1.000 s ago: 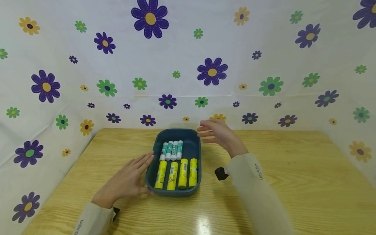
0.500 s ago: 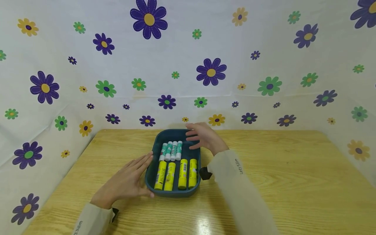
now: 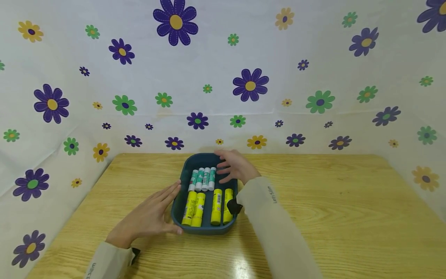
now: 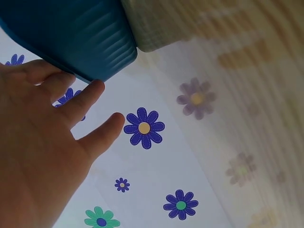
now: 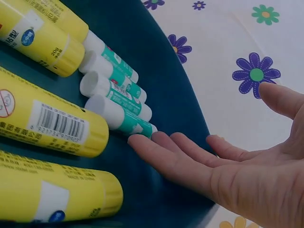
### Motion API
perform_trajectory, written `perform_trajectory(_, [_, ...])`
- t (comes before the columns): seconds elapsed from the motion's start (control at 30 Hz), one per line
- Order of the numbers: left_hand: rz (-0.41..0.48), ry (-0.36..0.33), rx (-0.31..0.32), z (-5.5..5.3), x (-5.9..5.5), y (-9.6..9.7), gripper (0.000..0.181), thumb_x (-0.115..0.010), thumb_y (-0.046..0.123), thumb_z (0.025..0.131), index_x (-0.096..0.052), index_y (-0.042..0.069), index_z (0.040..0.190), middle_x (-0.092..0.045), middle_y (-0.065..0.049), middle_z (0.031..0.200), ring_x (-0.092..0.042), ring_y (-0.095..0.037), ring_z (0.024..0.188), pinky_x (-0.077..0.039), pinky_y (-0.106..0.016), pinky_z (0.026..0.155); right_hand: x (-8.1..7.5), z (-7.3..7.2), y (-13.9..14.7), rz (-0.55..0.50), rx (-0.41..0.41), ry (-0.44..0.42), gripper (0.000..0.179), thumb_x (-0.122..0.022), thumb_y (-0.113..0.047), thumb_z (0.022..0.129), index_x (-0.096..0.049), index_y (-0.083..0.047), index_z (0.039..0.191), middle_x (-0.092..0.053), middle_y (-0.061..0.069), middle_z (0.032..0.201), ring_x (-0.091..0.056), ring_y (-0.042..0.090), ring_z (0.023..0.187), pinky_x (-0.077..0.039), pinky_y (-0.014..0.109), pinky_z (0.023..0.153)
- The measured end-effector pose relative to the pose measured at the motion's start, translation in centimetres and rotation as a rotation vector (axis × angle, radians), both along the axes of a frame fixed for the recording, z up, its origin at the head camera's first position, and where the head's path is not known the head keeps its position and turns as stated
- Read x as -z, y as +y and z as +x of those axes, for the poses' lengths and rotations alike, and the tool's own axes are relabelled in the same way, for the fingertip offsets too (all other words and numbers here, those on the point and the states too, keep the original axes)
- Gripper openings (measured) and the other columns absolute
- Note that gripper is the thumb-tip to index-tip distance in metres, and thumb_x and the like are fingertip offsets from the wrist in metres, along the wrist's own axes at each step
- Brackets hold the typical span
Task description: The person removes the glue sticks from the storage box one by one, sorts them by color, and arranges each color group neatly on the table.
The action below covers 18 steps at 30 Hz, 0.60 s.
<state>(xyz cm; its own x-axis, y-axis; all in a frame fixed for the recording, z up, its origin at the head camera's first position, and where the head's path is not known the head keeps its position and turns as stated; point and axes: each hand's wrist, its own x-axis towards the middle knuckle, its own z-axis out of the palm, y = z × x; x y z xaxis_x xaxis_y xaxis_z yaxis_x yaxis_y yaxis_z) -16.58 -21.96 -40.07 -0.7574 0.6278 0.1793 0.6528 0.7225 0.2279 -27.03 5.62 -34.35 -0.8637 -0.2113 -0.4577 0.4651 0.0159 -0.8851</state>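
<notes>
- The left hand [image 3: 150, 215] lies along the outer left side of the blue tray [image 3: 209, 231], fingers straight and tips at the rim, thumb apart by the near corner; it clamps nothing, and probably rests there to stop the tray sliding on the worktop [image 3: 348, 201]
- The right hand [image 3: 238, 167] reaches over the tray's far right side, fingers apart and gripping nothing; its fingertips are just beside the closest small stick, though whether they touch I cannot tell
- Left of the right hand, in the tray's far half, four white-and-green sticks [image 3: 205, 179] lie snugly side by side, a row that likely helps keep each from rolling
- Nearer the person, four yellow sticks [image 3: 216, 207] lie between the left hand and the right wrist: the two by the left hand close together, the two by the wrist a little apart, a wider gap in the middle
- Small sticks beyond and large ones nearer suggest grouping by kind
- A black wrist piece [image 3: 234, 206] partly covers the rightmost yellow stick
</notes>
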Motion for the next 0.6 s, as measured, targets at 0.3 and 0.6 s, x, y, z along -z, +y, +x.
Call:
perform_trajectory(0.3, [-0.008,-0.014,-0.022,0.1,0.0,0.0,0.121,-0.071,0.076,0.075,-0.033,-0.008,0.154,-0.027,-0.020,0.163,-0.040,-0.044,0.141,-0.039,-0.063,0.107,0.7,0.4,-1.1,0.010,0.024,-0.016,0.073,-0.060,-0.035,0.103,-0.026,0.002,0.157,-0.036,0.034,0.150,-0.042,0.052,0.134,-0.045,0.067,0.098])
perform_trajectory(0.6, [-0.005,-0.011,-0.021,0.2,-0.3,0.0,0.124,-0.060,0.084,0.076,-0.033,-0.009,0.153,-0.028,-0.021,0.163,-0.043,-0.043,0.139,-0.040,-0.063,0.106,1.7,0.3,-2.2,0.028,0.074,-0.042,0.075,-0.062,-0.033,0.102,-0.022,-0.005,0.159,-0.038,0.035,0.148,-0.042,0.050,0.134,-0.046,0.066,0.098])
